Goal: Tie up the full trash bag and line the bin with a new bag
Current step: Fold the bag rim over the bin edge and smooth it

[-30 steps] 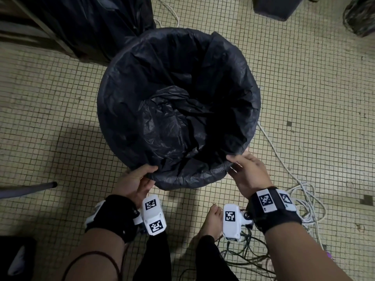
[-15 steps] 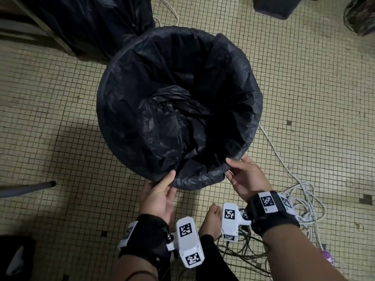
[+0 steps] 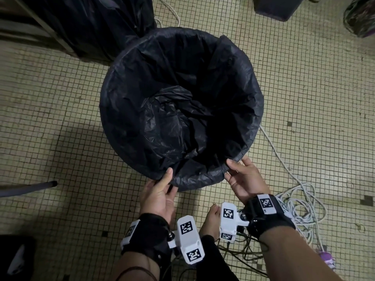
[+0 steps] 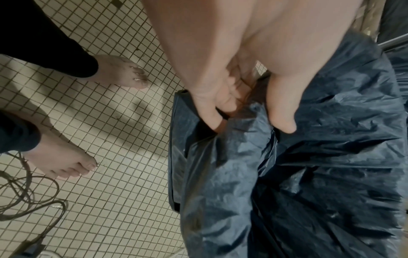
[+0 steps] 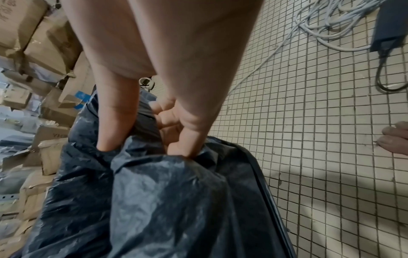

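A round bin stands on the tiled floor, lined with a black bag point(image 3: 182, 98) whose edge is folded over the rim. My left hand point(image 3: 165, 179) is at the near rim, thumb on top and fingers curled under the folded edge point(image 4: 245, 118), pinching the plastic against the bin wall point(image 4: 176, 139). My right hand point(image 3: 235, 165) pinches the bag edge at the near right rim, thumb inside and fingers outside point(image 5: 143, 146). A second large black bag point(image 3: 91, 23) stands behind the bin at the upper left; its top is out of view.
My bare feet point(image 3: 211, 222) stand just in front of the bin. A coil of white cable point(image 3: 300, 199) lies to the right, dark cables point(image 3: 239, 250) lie by my feet. A grey rod point(image 3: 26, 187) lies at left, a dark box point(image 3: 278, 7) at the top, and cardboard boxes point(image 5: 33, 43) behind.
My left hand has slid right along the near rim, from the left side to near the middle, and now pinches the bag edge there. The right hand has kept its hold.
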Demonstrator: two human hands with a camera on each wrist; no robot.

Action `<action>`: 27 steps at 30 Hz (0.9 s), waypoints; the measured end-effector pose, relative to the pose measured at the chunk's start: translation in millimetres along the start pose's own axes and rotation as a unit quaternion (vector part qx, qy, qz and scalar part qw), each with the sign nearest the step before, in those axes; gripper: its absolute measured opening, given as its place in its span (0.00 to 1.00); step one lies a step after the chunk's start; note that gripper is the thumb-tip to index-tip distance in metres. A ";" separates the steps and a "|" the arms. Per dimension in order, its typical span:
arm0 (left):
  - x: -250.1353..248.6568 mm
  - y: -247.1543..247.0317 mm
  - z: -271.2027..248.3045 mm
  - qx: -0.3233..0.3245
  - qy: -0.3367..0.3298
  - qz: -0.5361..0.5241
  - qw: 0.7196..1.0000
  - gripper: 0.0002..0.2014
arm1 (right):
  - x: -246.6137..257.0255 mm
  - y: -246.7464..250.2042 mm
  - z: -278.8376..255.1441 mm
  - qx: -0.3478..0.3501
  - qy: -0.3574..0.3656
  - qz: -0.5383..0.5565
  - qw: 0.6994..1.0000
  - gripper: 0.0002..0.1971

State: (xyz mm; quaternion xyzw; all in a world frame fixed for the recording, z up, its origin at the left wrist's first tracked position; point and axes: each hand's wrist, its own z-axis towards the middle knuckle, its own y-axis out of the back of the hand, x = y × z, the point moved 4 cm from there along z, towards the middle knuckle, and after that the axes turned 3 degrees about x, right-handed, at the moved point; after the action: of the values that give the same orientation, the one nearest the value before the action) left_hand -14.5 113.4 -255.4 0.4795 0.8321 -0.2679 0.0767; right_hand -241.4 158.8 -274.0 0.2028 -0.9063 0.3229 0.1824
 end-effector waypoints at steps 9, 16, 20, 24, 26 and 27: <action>-2.4 7.1 0.0 -0.007 -0.035 -0.009 0.999 0.23 | -15.3 -0.5 -16.3 -0.001 0.008 0.000 1.000 0.21; -13.4 13.2 8.1 0.016 -0.040 0.040 0.998 0.25 | -13.1 -6.6 -24.1 -0.043 0.042 -0.039 0.997 0.25; -28.5 17.7 15.9 0.030 -0.036 0.057 0.997 0.28 | -0.7 -5.1 -22.9 -0.088 0.062 -0.075 0.991 0.32; -45.0 24.6 24.7 0.029 -0.049 0.067 0.996 0.28 | 13.7 -9.0 -15.8 -0.114 0.092 -0.043 0.988 0.25; -51.3 26.0 27.1 0.026 -0.067 0.085 0.994 0.31 | 15.6 -9.3 -11.2 -0.095 0.070 -0.046 0.992 0.19; -52.9 26.7 28.2 0.020 -0.078 0.092 0.993 0.31 | 15.1 -9.6 -9.6 -0.078 0.051 -0.048 0.995 0.14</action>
State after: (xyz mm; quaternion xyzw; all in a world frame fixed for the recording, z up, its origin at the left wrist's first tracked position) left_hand 32.2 69.3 -268.8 0.5335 0.7702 -0.3128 0.1556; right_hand -247.7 154.5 -255.2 0.2145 -0.9075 0.2522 0.2583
